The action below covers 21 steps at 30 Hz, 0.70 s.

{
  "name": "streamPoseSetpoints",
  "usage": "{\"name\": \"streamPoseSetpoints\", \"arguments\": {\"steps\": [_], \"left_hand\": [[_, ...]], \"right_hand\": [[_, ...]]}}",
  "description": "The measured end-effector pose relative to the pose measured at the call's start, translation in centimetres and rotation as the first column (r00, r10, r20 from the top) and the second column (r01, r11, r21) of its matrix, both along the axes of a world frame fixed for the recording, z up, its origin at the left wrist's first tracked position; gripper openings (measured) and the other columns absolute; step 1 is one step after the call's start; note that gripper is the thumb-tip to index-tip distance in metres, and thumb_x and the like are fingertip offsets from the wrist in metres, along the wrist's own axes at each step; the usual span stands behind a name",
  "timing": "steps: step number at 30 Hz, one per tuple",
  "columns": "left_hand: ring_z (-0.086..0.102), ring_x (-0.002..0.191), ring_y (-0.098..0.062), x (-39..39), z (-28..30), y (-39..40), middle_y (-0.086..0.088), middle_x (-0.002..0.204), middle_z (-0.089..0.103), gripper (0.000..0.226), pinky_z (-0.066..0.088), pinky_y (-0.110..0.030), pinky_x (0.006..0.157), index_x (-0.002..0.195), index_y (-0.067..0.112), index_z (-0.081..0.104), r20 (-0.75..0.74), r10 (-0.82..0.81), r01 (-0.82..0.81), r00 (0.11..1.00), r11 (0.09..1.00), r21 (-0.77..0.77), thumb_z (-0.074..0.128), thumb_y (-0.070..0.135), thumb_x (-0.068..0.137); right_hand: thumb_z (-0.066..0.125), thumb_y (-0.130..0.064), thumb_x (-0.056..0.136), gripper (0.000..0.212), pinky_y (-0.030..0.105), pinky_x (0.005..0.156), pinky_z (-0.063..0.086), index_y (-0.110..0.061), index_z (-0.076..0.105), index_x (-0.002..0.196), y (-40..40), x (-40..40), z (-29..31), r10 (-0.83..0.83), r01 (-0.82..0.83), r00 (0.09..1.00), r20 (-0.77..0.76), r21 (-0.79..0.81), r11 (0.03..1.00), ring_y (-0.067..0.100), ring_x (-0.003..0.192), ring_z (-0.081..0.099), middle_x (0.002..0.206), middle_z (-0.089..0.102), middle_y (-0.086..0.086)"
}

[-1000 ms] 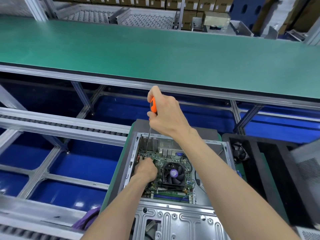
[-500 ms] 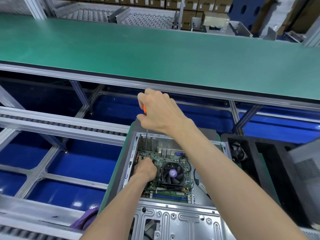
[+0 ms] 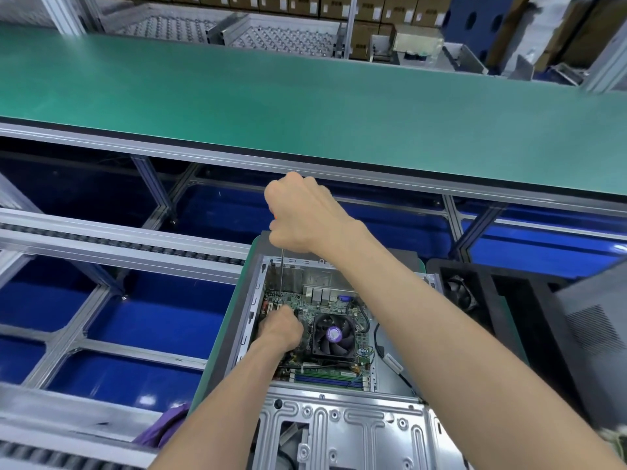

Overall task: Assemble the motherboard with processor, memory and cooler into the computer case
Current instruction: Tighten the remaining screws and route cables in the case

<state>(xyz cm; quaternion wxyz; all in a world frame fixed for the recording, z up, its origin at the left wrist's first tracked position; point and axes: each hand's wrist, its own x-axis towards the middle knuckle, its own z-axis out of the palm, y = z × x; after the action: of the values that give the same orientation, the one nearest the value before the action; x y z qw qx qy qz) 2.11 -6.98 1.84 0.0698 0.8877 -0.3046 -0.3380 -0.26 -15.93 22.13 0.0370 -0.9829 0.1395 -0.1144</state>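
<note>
Inside the right hand — screwdriver handle mostly hidden

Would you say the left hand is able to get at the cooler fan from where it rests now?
Probably yes: the left hand rests on the motherboard right beside the cooler fan, and nothing lies between them.

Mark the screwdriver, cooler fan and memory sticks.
screwdriver (image 3: 282, 270): head view, bare metal shaft below the fist
cooler fan (image 3: 334, 333): head view, purple hub sticker
memory sticks (image 3: 325, 379): head view, blue slots at board's near edge
</note>
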Motion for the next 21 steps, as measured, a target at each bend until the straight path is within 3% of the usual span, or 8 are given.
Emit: {"name": "streamPoseSetpoints", "arguments": {"steps": [4, 8, 13, 18, 21], "left_hand": [[0.057, 0.08, -0.024, -0.1, 0.1, 0.1, -0.011, 0.099, 0.063, 0.024, 0.043, -0.032, 0.065, 0.114, 0.007, 0.056, -0.002, 0.0, 0.0, 1.0, 1.0, -0.005, 0.041, 0.004, 0.096], [0.058, 0.077, -0.023, -0.1, 0.2, 0.2, -0.012, 0.101, 0.065, 0.024, 0.044, -0.03, 0.062, 0.112, 0.006, 0.057, -0.002, 0.0, 0.0, 1.0, 1.0, -0.015, 0.04, 0.003, 0.095], [0.053, 0.064, -0.019, 0.0, -0.3, 0.1, -0.007, 0.083, 0.06, 0.02, 0.04, -0.027, 0.054, 0.104, 0.007, 0.06, 0.038, 0.061, -0.059, 0.997, 0.997, -0.044, 0.043, 0.006, 0.093], [0.056, 0.069, -0.022, 0.0, -0.7, -0.5, -0.005, 0.082, 0.058, 0.017, 0.044, -0.028, 0.06, 0.104, 0.009, 0.061, 0.067, 0.15, -0.144, 0.986, 0.986, -0.085, 0.048, 0.011, 0.093], [0.054, 0.059, -0.017, 0.3, -0.8, -0.9, -0.002, 0.069, 0.056, 0.012, 0.039, -0.024, 0.048, 0.09, 0.009, 0.059, 0.092, 0.183, -0.171, 0.979, 0.978, -0.121, 0.048, 0.009, 0.092]], "right_hand": [[0.061, -0.023, 0.091, 0.051, 0.036, 0.059, 0.029, -0.019, 0.018, 0.064, 0.6, -0.2, -0.3, -0.07, 0.076, 0.996, 0.047, -0.148, 0.986, 0.029, 0.064, 0.039, 0.066, 0.022, -0.002], [0.063, -0.01, 0.073, 0.023, 0.028, 0.049, 0.022, -0.015, 0.04, 0.073, 0.4, -0.7, 0.3, 0.073, -0.074, 0.997, -0.04, -0.025, 0.997, 0.023, 0.062, 0.039, 0.084, 0.041, 0.004], [0.064, -0.01, 0.073, 0.045, 0.028, 0.048, 0.014, -0.019, 0.021, 0.065, 0.4, -0.6, 0.2, 0.018, -0.018, 1.0, -0.009, -0.06, 0.998, 0.017, 0.055, 0.027, 0.069, 0.025, -0.001], [0.065, -0.016, 0.074, 0.048, 0.031, 0.052, 0.022, -0.02, 0.017, 0.064, 0.3, -0.5, 0.2, 0.005, -0.006, 1.0, -0.017, -0.072, 0.997, 0.017, 0.054, 0.024, 0.068, 0.023, -0.001], [0.063, -0.014, 0.073, 0.045, 0.031, 0.052, 0.022, -0.02, 0.019, 0.065, -0.4, -0.9, 0.3, -0.024, 0.023, 0.999, -0.028, -0.033, 0.999, 0.017, 0.056, 0.025, 0.07, 0.025, -0.001]]}}
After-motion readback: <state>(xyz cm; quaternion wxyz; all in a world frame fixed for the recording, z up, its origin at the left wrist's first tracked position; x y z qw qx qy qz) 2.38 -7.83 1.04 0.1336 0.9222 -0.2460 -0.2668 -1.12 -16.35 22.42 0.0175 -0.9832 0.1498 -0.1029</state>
